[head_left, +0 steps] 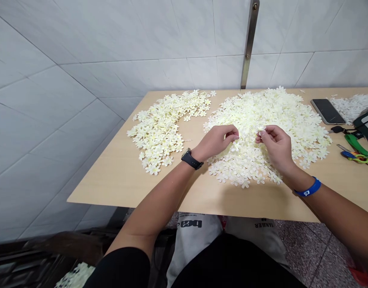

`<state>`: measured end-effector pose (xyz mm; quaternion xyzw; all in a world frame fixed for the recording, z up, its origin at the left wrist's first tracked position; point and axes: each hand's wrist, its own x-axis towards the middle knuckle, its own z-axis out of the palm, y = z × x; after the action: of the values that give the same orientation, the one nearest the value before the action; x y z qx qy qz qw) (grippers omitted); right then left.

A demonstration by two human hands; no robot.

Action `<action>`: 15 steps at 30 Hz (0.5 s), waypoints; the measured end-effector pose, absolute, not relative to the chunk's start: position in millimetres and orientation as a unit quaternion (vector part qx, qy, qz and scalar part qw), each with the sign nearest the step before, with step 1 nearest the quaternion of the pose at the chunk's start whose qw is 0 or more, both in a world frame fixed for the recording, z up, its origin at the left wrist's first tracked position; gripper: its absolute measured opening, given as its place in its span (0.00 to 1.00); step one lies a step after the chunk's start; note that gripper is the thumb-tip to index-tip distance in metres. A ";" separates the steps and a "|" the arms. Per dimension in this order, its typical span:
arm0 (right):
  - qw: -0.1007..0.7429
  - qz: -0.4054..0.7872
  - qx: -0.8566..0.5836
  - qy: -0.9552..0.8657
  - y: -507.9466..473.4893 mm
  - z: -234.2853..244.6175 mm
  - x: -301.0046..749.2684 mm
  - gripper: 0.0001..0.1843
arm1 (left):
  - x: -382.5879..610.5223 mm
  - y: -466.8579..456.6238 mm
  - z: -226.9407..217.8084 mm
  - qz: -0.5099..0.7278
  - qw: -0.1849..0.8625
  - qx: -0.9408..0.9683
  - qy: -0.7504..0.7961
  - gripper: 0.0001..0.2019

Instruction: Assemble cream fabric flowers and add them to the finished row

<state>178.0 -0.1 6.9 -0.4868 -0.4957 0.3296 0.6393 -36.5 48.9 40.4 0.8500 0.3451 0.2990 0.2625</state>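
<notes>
A big mound of small cream-white artificial flowers [292, 116] lies under and beyond both hands. My left hand [218, 139] wears a black watch and is closed in a pinch at the mound's left side. What its fingertips hold, if anything, is too small to make out against the petals. Across a short gap, my right hand [278, 147] has its thumb and fingers pressed together on a small white flower [262, 130]. A blue band circles the right wrist. To the left, a smaller curved pile of yellowish-white flowers [162, 132] rests on the wooden tabletop [111, 176].
A phone [328, 111] lies right of the mound, near a heap of small white pieces [350, 106]. Keys with a green strap [359, 146] and a dark device [366, 124] sit at the right edge. A tiled wall [186, 40] with a metal bracket [250, 44] backs the table.
</notes>
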 end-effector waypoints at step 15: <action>0.643 0.286 -0.486 -0.518 -3.3 7.0 178.7 0.06 | -38.8 62.1 26.6 0.293 0.204 0.859 0.366 0.19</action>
<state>178.7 -3.3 7.0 -0.4864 -0.5182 0.2864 0.6425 -38.8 62.1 26.6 0.8594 0.3657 0.2932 0.2044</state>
